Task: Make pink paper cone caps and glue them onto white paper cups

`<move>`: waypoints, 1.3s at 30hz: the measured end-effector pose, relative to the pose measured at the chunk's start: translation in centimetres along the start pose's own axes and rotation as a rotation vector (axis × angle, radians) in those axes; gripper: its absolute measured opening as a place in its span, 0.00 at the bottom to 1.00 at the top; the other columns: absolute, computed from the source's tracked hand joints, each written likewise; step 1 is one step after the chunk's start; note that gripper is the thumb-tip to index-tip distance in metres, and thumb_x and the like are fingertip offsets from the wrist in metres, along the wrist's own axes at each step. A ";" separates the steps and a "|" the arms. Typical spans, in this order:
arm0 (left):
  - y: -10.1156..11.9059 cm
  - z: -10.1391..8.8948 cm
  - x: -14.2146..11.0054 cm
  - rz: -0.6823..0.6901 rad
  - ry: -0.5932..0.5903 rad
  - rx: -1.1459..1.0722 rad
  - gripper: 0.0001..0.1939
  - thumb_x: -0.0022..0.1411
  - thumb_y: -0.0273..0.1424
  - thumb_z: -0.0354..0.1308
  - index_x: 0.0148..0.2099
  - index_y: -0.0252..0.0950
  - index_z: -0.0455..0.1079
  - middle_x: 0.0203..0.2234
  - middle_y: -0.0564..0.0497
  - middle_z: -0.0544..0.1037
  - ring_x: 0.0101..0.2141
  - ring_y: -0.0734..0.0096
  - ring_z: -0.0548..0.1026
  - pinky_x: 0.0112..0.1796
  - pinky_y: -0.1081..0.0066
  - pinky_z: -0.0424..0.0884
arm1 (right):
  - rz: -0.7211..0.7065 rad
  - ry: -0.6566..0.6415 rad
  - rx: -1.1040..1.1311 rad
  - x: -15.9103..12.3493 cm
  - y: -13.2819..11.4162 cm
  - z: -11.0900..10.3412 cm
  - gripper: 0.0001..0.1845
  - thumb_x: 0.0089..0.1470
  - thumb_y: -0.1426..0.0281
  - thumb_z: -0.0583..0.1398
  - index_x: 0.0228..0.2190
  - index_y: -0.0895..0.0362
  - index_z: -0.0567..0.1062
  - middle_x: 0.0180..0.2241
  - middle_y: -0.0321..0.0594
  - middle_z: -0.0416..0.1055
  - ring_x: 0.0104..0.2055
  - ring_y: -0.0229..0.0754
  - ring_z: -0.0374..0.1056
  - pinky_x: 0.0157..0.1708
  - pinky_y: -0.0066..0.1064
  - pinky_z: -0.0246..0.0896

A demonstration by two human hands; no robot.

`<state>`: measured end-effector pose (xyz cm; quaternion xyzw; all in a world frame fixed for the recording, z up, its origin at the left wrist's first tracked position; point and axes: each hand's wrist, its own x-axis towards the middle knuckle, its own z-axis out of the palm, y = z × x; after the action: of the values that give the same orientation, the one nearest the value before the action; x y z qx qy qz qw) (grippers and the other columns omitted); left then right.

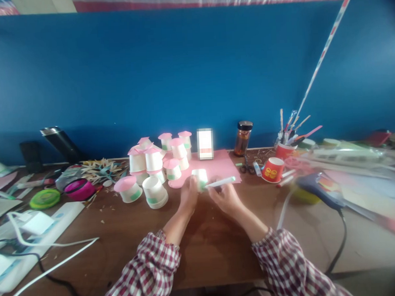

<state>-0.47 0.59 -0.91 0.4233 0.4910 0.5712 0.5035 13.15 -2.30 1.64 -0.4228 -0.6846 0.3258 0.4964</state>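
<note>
My left hand (188, 195) is closed round a small white paper cup (200, 177) with a green patch, held just above the brown table (129, 238). My right hand (226, 198) grips a white marker with a green tip (221, 182), its end touching the cup. Both sleeves are red-and-white checked. A pink paper sheet (221, 165) lies just behind the hands. To the left stands a cluster of several white cups with pink tops (159, 160).
An amber jar (243, 138), scissors (245, 167), a red cup lying on its side (272, 169) and a red cup of pens (286, 146) sit at the right. A power strip with white cables (37, 227), tape rolls (45, 198) and a dark flask (60, 143) are left. A blue wall rises behind.
</note>
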 end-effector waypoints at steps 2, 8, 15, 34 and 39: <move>0.2 0.0 -0.1 0.037 -0.050 -0.016 0.20 0.60 0.48 0.47 0.36 0.35 0.67 0.29 0.47 0.72 0.29 0.68 0.71 0.28 0.69 0.69 | 0.039 -0.010 0.017 0.0 0.0 -0.1 0.04 0.49 0.70 0.56 0.29 0.57 0.68 0.21 0.32 0.63 0.21 0.34 0.57 0.19 0.24 0.50; 0.5 0.1 -0.5 0.036 -0.113 -0.152 0.21 0.59 0.49 0.47 0.38 0.36 0.66 0.33 0.43 0.74 0.35 0.61 0.74 0.31 0.66 0.71 | 0.078 0.080 0.047 0.1 0.1 -0.3 0.03 0.49 0.70 0.55 0.28 0.57 0.68 0.21 0.33 0.64 0.21 0.35 0.60 0.20 0.24 0.53; -0.1 0.1 -0.4 0.070 -0.083 -0.105 0.21 0.58 0.49 0.49 0.37 0.36 0.67 0.32 0.44 0.74 0.33 0.62 0.74 0.29 0.67 0.71 | 0.096 0.052 0.075 0.0 0.2 0.1 0.03 0.50 0.70 0.55 0.29 0.57 0.68 0.19 0.31 0.62 0.20 0.33 0.58 0.20 0.24 0.53; -0.2 0.2 -0.3 0.075 -0.064 -0.209 0.17 0.59 0.44 0.52 0.37 0.34 0.69 0.28 0.47 0.73 0.33 0.64 0.73 0.30 0.69 0.70 | 0.072 0.101 0.059 0.0 0.2 0.3 0.05 0.50 0.69 0.55 0.29 0.58 0.68 0.20 0.32 0.63 0.20 0.34 0.59 0.20 0.24 0.53; -0.2 0.3 -0.3 0.053 -0.060 -0.262 0.16 0.59 0.43 0.53 0.37 0.34 0.69 0.30 0.45 0.74 0.32 0.65 0.73 0.30 0.69 0.70 | 0.058 0.105 0.056 0.0 0.1 0.3 0.05 0.50 0.69 0.56 0.28 0.58 0.68 0.20 0.32 0.63 0.20 0.34 0.59 0.20 0.24 0.53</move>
<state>-0.09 0.35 -1.06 0.3835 0.3856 0.6308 0.5535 12.94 -2.27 1.42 -0.4447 -0.6358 0.3366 0.5336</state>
